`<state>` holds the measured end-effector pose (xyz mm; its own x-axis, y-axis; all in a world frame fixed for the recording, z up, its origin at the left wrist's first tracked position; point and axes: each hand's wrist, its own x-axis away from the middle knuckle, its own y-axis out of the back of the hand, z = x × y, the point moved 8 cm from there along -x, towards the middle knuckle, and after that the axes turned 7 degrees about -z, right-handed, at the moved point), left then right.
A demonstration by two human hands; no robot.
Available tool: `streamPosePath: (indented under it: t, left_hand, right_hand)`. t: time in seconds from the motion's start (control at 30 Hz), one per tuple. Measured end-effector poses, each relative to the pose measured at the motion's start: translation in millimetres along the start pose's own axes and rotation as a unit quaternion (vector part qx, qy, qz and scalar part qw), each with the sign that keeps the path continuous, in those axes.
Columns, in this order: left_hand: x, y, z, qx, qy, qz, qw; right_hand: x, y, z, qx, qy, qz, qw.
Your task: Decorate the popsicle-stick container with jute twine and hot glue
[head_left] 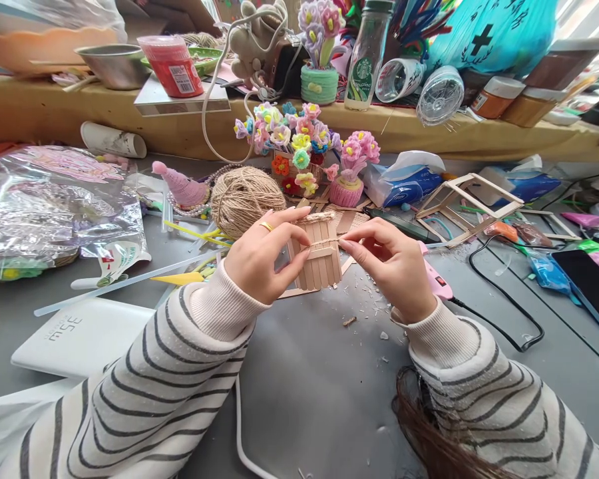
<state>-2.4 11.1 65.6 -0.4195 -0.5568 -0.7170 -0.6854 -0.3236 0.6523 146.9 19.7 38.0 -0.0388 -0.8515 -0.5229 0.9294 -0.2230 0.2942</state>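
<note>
The stick box (pixel 319 263) is shown in pale natural wood, banded with tan twine (pixel 324 242). A gold ring (pixel 266 225) is worn on the left hand (pixel 259 263). The sleeves (pixel 180 372) are patterned in cream with dark grey stripes. The jute ball (pixel 239 199) just beyond is coloured beige. Pink, yellow, lilac and blue are mixed in the pipe-cleaner flowers (pixel 294 136) farther off. A red tub (pixel 172 65) is seen far left, a turquoise bag (pixel 499 30) marked with a black cross far right. The table (pixel 319 386) is plain grey.
</note>
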Motion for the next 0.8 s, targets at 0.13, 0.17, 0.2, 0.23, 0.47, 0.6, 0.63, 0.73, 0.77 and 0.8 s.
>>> streamPosePath:
  t: [0.13,0.17,0.2,0.23,0.47,0.6,0.63,0.73,0.77,0.8]
  left_hand:
    - [0.8,0.0,0.9,-0.001,-0.001,0.001,1.0]
    - [1.1,-0.1,1.2,-0.002,-0.001,0.002,1.0]
    - [1.4,-0.2,1.4,-0.003,-0.002,0.003,1.0]
    - [1.6,-0.1,1.6,-0.003,-0.002,0.002,1.0]
    - [1.5,-1.7,3.2,-0.008,0.015,0.013,1.0]
    - [1.6,-1.7,3.0,-0.01,0.018,0.013,1.0]
    - [1.5,-1.5,2.7,-0.01,0.017,0.012,1.0]
    - [1.1,-1.2,1.9,-0.008,0.013,0.008,1.0]
    - [0.9,-1.3,1.9,-0.009,0.012,0.007,1.0]
    - [0.7,-1.3,1.8,-0.011,0.011,0.006,1.0]
  right_hand:
    - [-0.2,-0.5,-1.8,0.008,-0.002,0.002,1.0]
    - [-0.2,-0.6,-2.0,0.011,-0.001,0.003,1.0]
    - [-0.2,-0.8,-1.8,0.015,0.002,0.003,1.0]
    - [-0.2,-0.7,-1.3,0.018,0.006,0.002,1.0]
    - [-0.2,0.4,7.1,0.066,0.044,0.007,0.997]
    - [-0.4,2.0,10.7,0.081,0.065,0.0,0.995]
    - [-0.4,2.1,11.1,0.082,0.069,-0.002,0.994]
    - [-0.2,1.5,11.7,0.077,0.077,-0.005,0.994]
    - [-0.1,1.2,11.9,0.075,0.079,-0.005,0.994]
    - [0.1,0.8,12.1,0.073,0.082,-0.005,0.994]
